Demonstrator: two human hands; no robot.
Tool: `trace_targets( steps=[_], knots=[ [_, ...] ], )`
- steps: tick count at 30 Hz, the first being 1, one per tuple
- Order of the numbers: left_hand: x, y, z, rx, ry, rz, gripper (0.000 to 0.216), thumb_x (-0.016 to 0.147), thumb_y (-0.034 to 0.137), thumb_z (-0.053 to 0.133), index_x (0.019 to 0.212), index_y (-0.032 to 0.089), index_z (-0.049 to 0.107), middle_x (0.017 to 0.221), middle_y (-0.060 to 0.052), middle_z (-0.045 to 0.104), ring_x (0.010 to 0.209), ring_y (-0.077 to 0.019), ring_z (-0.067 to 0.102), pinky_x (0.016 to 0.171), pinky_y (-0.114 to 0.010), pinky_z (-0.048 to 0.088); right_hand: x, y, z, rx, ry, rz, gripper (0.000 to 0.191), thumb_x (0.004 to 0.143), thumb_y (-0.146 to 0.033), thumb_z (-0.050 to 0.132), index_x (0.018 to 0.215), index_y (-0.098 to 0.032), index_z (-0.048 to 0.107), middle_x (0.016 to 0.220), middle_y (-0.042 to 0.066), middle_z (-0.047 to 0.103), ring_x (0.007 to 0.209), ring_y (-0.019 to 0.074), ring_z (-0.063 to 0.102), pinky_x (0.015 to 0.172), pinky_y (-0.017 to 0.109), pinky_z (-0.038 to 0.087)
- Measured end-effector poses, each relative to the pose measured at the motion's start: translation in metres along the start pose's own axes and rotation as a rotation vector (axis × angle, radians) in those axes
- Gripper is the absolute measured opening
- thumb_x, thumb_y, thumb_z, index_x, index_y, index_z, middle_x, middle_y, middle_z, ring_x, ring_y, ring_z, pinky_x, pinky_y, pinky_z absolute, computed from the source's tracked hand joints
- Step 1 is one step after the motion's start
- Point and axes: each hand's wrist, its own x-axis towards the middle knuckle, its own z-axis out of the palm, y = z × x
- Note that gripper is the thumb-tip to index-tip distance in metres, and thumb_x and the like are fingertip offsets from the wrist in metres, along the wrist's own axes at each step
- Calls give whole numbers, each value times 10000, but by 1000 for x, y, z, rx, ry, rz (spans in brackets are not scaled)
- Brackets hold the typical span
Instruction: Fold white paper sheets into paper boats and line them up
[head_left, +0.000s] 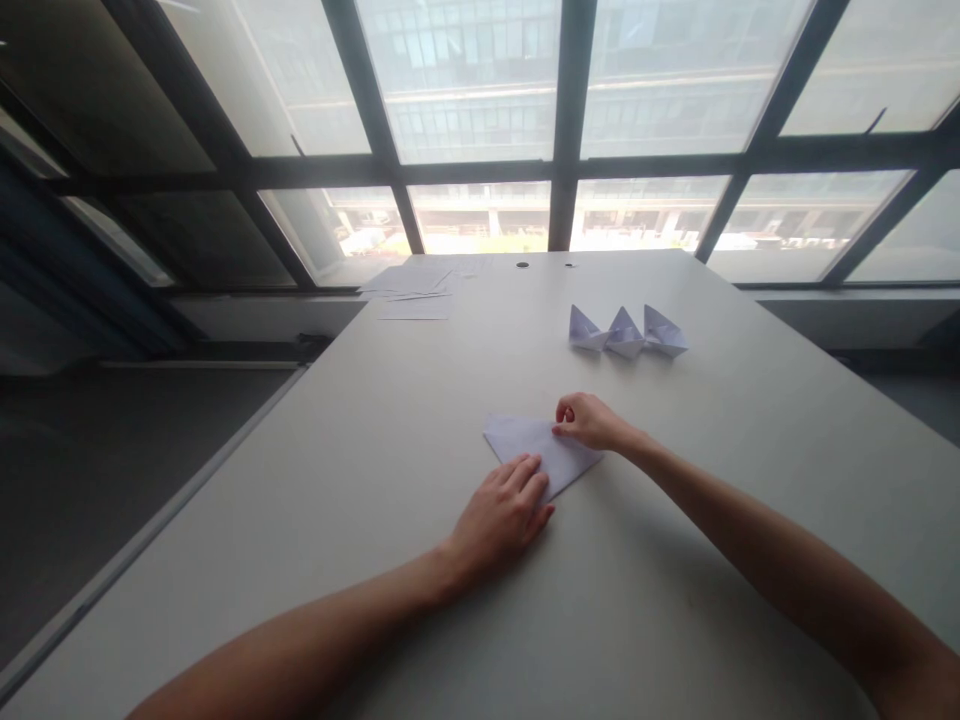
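Observation:
A folded sheet of white paper [551, 445] lies on the white table in front of me, its shape roughly a triangle with the point towards me. My left hand [506, 510] rests on its near left part, fingers stretched out and pressing it down. At the paper's far right edge, my right hand [589, 420] has its thumb and fingers pinched together on the edge. Beyond the hands, three folded paper boats [625, 335] stand side by side in a row.
Several loose white sheets [412, 290] lie at the far left of the table [360, 450]. Two small dark round spots [523, 265] show near its far edge. Large windows with dark frames [566, 120] rise behind the table, and a dark curtain [82, 240] hangs at the left.

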Motion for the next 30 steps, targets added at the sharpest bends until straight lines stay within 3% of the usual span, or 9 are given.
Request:
trace_targets(
  steps=[5,9,15,24,30],
  knots=[
    [0,0,1,-30,15,4,290,952,326,497,1204,192,541,1412,-137,506,1326,-271,452,1094,-452,403,2,3,0,57,20,-34,133,771,-295,736,741,-171,700,741,16,682,653,137,587,565,224,385],
    [0,0,1,-38,13,4,285,951,314,493,1203,189,542,1415,-135,504,1326,-270,452,1101,-448,399,1,1,1,123,21,-39,91,784,-251,713,823,-169,719,733,12,693,647,135,597,582,221,401],
    [-1,0,3,-35,40,12,296,939,305,506,1209,191,548,1407,-140,509,1322,-276,457,1104,-455,400,-7,-7,-1,-33,59,-50,90,819,-257,674,817,-209,750,759,29,725,693,164,632,634,249,411],
    [0,0,5,-38,46,20,310,931,295,516,1216,179,545,1392,-146,521,1318,-275,459,1114,-450,393,-29,-23,3,-323,174,-168,227,943,-230,519,886,-212,738,940,95,743,886,236,662,802,320,436],
    [0,0,5,-41,54,24,307,932,282,508,1220,182,541,1391,-145,521,1330,-272,446,1112,-452,393,-43,-26,10,-398,243,-292,258,959,-150,454,1013,-179,705,1285,122,634,1107,264,581,952,392,414]
  ],
)
